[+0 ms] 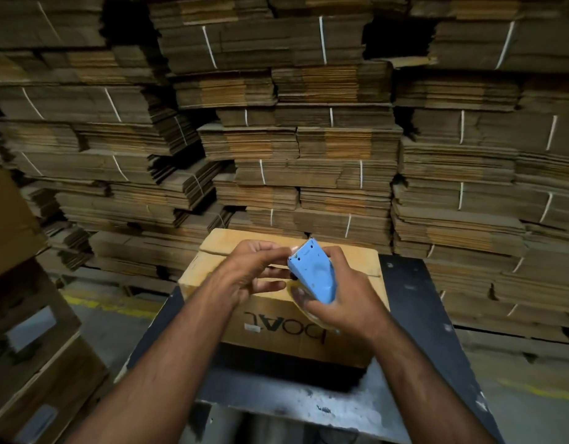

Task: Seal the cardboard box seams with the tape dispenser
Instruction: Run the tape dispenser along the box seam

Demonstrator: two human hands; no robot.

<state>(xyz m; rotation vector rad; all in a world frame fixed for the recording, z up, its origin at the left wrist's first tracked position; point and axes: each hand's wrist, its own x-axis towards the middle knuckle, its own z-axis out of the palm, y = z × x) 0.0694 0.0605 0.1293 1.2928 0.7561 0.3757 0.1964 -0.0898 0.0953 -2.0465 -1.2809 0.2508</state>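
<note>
Head view: bundled stacks [308,139] behind the box [276,322], which sits on a dark worktop [417,302], top seam untaped. Above the box, right hand [337,302] grasps the dispenser [312,274]; left hand [248,274] pinches at its toothed end, probably freeing the tape. Next: stick the end to the box and pull along the seam.

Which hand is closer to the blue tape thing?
The right hand is closer: it grips the blue tape dispenser around its body and roll. The left hand is just beside it, its fingertips pinching at the toothed end.
</note>
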